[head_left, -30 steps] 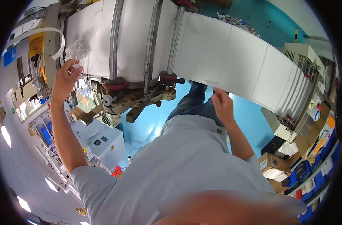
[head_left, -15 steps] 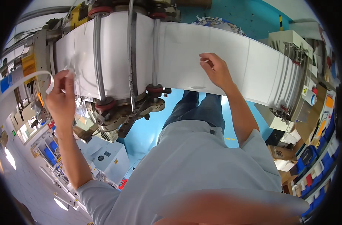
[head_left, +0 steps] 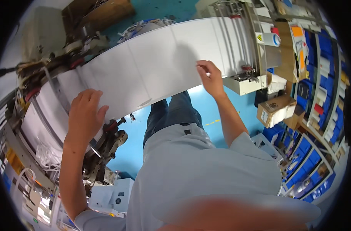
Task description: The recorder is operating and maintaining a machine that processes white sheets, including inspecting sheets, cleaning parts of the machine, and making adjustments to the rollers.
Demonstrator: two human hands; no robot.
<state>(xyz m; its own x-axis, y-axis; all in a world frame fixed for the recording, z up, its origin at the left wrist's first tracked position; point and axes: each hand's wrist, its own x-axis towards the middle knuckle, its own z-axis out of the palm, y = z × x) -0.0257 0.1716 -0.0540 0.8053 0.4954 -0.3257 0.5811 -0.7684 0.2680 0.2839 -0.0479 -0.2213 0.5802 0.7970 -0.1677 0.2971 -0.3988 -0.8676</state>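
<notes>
A wide white sheet (head_left: 160, 63) runs across the machine in front of me, passing metal bars (head_left: 44, 115) at the left. My left hand (head_left: 85, 113) hovers at or just above the sheet beside these bars, thumb apart from the fingers, with nothing in it. Whether its fingertips touch the sheet I cannot tell. My right hand (head_left: 212, 81) is over the sheet's near edge, right of the middle, fingers loosely bent and a gap at the thumb, holding nothing. Crumpled clear plastic film (head_left: 43, 155) lies at the sheet's far left end.
Dark metal brackets (head_left: 114, 144) jut out below my left hand. Metal rods (head_left: 231, 42) cross the sheet's right end. Cardboard boxes (head_left: 277, 109) and shelves with blue bins (head_left: 317, 154) stand at the right. A white cabinet (head_left: 112, 196) is at the lower left.
The view has swung to the right. My left hand has come away from the clear film at the left end, opened, and moved right over the sheet. My right hand keeps its loose bend.
</notes>
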